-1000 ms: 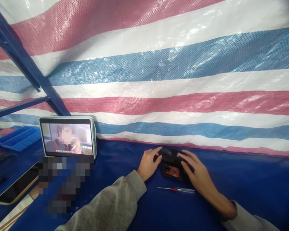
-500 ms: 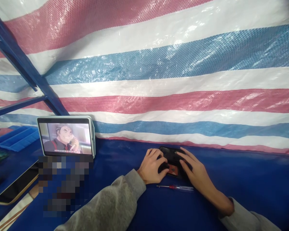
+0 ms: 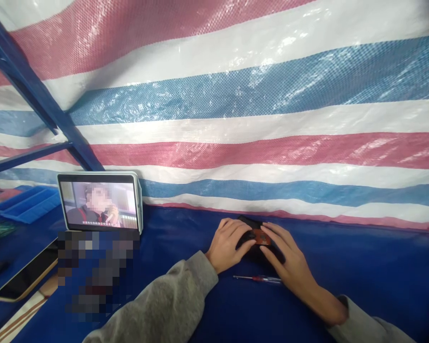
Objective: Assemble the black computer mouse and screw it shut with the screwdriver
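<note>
A small brown circuit board (image 3: 262, 237) is between my two hands, over a black plastic casing (image 3: 249, 221) on the blue table. My left hand (image 3: 229, 245) curls round the left side, its thumb and fingers closed at the board's left edge. From the other side my right hand (image 3: 289, 255) has its fingertips on the board's right part and its thumb near the front edge. Fingers hide much of the casing. Just in front lies a screwdriver (image 3: 255, 278) with a clear handle, apart from both hands.
A tablet (image 3: 100, 202) playing a video stands at the left rear. Left of it are a blue divided tray (image 3: 25, 204) and a phone (image 3: 28, 271). Another person's hand shows at the far left edge. A striped tarp (image 3: 257, 157) hangs behind the table.
The brown board has moved away from me and slightly right, and more of it shows. My right fingers have come in onto it. The screwdriver stays in place.
</note>
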Demonstrator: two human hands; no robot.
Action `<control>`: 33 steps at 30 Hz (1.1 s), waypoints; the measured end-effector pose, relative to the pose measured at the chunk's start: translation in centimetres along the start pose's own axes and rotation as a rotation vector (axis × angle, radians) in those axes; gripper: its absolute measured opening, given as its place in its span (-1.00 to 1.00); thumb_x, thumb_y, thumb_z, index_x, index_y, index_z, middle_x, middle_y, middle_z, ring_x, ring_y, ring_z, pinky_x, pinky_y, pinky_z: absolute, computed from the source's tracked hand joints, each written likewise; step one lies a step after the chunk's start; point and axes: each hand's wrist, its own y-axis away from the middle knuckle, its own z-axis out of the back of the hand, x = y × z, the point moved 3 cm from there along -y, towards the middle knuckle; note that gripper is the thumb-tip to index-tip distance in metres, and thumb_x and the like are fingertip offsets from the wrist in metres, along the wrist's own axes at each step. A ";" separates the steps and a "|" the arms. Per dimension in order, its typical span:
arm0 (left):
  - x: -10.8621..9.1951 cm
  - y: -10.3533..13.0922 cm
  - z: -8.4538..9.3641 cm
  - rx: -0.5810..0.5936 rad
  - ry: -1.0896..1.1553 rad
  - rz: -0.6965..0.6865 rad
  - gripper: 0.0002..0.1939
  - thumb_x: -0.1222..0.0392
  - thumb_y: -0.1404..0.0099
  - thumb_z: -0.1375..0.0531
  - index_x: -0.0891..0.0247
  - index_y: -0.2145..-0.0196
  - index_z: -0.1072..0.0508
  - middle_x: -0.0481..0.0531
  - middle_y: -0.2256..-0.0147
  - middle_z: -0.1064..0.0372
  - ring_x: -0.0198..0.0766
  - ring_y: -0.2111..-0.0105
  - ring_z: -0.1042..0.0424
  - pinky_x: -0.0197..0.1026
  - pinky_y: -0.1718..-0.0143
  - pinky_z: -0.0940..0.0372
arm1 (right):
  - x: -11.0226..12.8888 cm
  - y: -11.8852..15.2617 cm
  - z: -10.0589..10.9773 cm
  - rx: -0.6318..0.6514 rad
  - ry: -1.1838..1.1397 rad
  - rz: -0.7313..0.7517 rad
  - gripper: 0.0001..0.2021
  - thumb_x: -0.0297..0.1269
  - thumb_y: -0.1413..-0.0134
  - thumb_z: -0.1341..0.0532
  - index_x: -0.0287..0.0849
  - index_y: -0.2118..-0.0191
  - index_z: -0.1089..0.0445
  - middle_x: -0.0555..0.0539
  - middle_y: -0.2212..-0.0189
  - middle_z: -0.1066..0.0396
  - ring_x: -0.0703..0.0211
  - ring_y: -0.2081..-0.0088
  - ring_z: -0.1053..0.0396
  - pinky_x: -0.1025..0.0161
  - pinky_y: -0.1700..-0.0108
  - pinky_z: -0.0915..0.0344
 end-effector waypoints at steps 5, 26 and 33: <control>-0.5 -0.6 -0.2 -0.025 0.000 -0.017 -0.75 0.15 -0.42 -0.11 0.26 -0.01 -0.35 0.13 0.08 -0.46 -0.17 0.08 -0.44 -0.07 0.03 -0.28 | -0.6 0.0 0.1 -0.090 0.007 -0.118 -0.63 -0.20 -0.20 -0.16 -0.12 -0.10 -0.33 -0.16 0.06 -0.42 0.03 0.04 -0.39 0.06 0.00 -0.36; 0.5 0.5 -1.1 -0.123 0.111 -0.013 -0.67 0.22 -0.42 -0.11 0.14 -0.12 -0.34 0.10 -0.07 -0.38 -0.19 -0.03 -0.40 -0.10 0.00 -0.36 | 0.3 -0.7 0.5 -0.192 -0.079 -0.224 -0.64 -0.14 -0.16 -0.20 -0.17 -0.03 -0.42 -0.06 0.34 -0.51 0.13 0.31 -0.49 0.18 0.17 -0.44; 0.6 0.5 -1.0 -0.135 0.106 -0.021 -0.64 0.23 -0.42 -0.12 0.10 -0.15 -0.31 0.08 -0.07 -0.39 -0.20 -0.02 -0.41 -0.11 0.01 -0.35 | 0.4 -0.6 0.7 -0.185 -0.060 -0.201 -0.64 -0.15 -0.17 -0.19 -0.12 -0.05 -0.42 -0.11 0.21 -0.54 0.04 0.19 -0.52 0.13 0.12 -0.46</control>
